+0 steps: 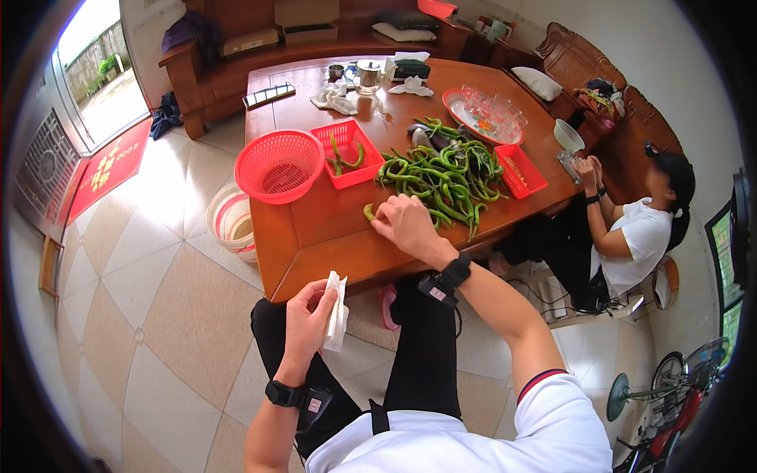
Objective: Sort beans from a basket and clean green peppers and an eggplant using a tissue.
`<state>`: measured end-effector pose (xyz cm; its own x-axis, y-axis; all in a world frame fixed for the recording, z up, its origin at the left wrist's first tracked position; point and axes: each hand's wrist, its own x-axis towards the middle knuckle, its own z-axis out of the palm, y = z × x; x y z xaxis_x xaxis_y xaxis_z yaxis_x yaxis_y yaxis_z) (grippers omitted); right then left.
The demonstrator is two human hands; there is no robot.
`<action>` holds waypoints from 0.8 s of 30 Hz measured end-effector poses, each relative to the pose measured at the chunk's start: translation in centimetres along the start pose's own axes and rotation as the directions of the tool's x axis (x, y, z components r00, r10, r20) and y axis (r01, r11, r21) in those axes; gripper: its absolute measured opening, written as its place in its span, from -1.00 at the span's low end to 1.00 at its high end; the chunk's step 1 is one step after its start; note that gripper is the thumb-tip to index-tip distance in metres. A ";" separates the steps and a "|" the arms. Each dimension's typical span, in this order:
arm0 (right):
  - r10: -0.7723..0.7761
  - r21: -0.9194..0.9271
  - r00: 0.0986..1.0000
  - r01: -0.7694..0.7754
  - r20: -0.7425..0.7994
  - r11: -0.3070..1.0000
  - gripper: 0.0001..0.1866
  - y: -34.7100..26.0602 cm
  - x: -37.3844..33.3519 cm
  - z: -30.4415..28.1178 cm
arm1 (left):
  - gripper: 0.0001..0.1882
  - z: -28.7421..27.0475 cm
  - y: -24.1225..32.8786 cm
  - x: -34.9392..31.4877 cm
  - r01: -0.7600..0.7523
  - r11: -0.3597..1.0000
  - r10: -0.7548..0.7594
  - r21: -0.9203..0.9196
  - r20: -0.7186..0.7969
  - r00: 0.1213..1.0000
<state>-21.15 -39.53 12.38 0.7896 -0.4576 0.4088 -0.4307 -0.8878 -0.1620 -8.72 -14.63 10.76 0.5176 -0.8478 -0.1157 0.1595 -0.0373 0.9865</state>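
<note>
My left hand (309, 315) is closed around a folded white tissue (336, 311), held over my lap in front of the table edge. Over the table, my right hand (406, 225) has its fingers curled down on a green pepper (368, 211), whose pale end sticks out to the left of them. Just beyond that hand spreads a large heap of long green peppers (445, 177) on the wooden table (331, 244). A few more peppers lie in a square red basket (359, 174) left of the heap. Dark purple eggplants (426, 140) show at the heap's far side.
A round red colander (280, 162) stands at the table's left edge, above a bucket (234, 217) on the floor. Right of the heap are a small red basket (524, 175) and a tray of glasses (473, 110). A co-worker (635, 229) sits at the right, both hands raised by the table edge.
</note>
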 end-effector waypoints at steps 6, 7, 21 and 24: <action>-0.157 0.225 0.988 0.150 0.012 0.963 -0.82 -5.2 -2.1 -0.8 | -0.73 -0.6 -0.7 0.3 -0.121 0.989 0.127 0.085 -0.070 0.989; -0.157 0.224 0.987 0.150 0.016 0.963 -0.83 -5.6 -2.4 -0.6 | -0.72 -0.7 -0.4 0.4 -0.114 0.989 0.121 0.090 -0.082 0.989; -0.146 0.195 0.989 0.144 -0.006 0.970 -0.83 -8.2 -3.9 1.0 | -0.89 -0.2 1.4 5.1 -0.386 0.546 0.512 0.744 0.069 0.856; -0.172 0.233 0.985 0.173 -0.025 0.957 -0.84 -8.2 -3.8 1.0 | -0.88 -2.3 2.0 7.0 -0.315 0.490 0.540 0.813 -0.001 0.841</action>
<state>-20.18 -30.53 11.25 0.8407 -0.2965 0.4532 -0.1732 -0.9401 -0.2936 -2.86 -19.47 11.68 0.5221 -0.7332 0.4357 -0.7677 -0.1816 0.6145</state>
